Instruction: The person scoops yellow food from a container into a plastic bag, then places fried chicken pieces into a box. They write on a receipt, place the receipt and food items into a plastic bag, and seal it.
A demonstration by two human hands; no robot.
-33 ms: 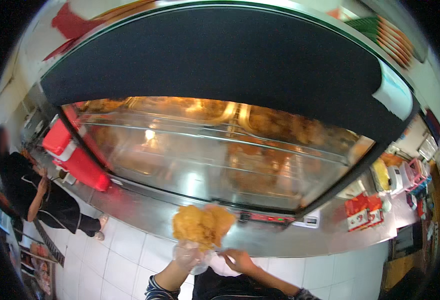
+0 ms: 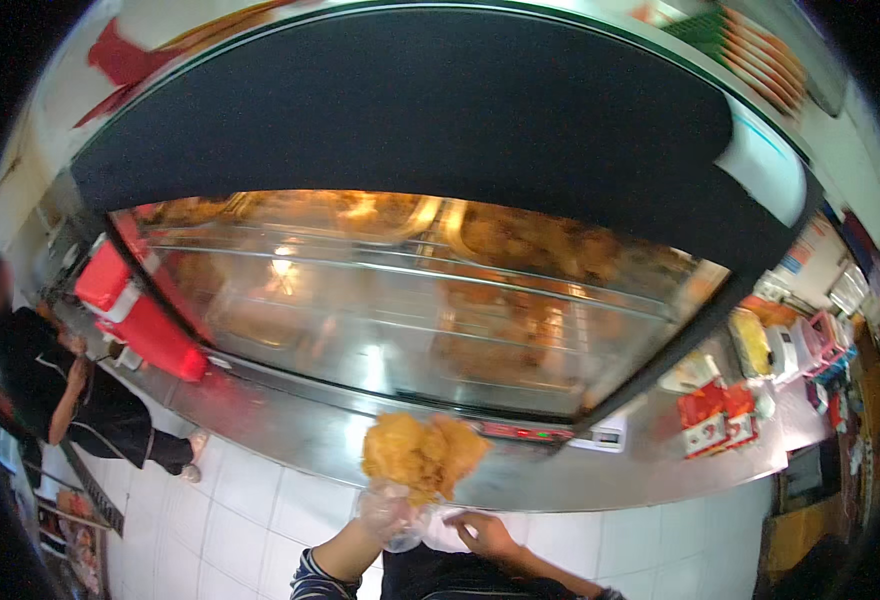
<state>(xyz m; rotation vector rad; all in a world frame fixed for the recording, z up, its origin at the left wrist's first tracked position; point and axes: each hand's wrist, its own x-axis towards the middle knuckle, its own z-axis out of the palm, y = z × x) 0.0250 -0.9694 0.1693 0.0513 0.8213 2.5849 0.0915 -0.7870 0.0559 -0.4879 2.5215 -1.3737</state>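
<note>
In my left hand is a large, lumpy golden-brown piece of fried food, which looks like fried chicken. It is raised in front of the counter edge. Thin clear plastic, a glove or a bag, covers this hand and bunches near the wrist. My right hand is beside it, bare and half curled, with the fingertips turned toward the plastic. The fingers look a little apart and I make out nothing between them. Beyond both hands stands a lit glass display cabinet with trays of browned food.
A steel counter runs under the cabinet. Red-and-white boxes and a small white device are on its right. A red cooler stands left. Further left, a person in dark clothes stands on the white tiled floor.
The fried piece and my left hand have shifted slightly right relative to the cabinet. My right hand's fingers have curled a little. The whole view has also moved slightly.
</note>
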